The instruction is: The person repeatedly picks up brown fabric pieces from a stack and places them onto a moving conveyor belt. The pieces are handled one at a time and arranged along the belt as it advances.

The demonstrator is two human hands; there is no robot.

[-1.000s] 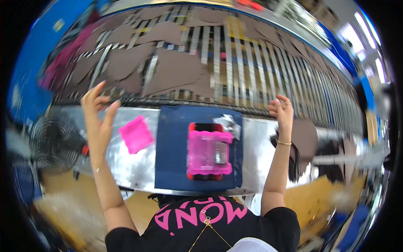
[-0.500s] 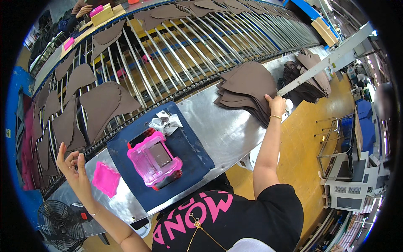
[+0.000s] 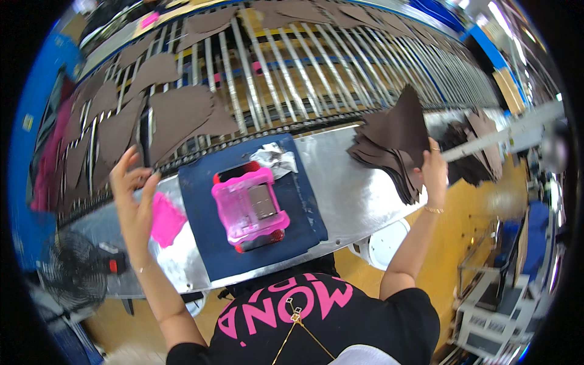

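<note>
My right hand grips a single brown cut piece and lifts it up off a stack of brown pieces at the right of the metal table. My left hand is raised with its fingers apart over the table's left part, holding nothing, close to the edge of the roller conveyor. Just beside it lies a small pink pad. A pink plastic device sits on a dark blue mat in the middle.
Several brown cut pieces lie spread on the conveyor. Crumpled white paper rests on the mat's far edge. A black fan stands lower left. More brown pieces and a metal bar are at the right. The floor is yellow.
My right hand reached the stack at the right and has now raised one brown piece from it. My left hand stayed lifted over the table's left side. My view swung around.
</note>
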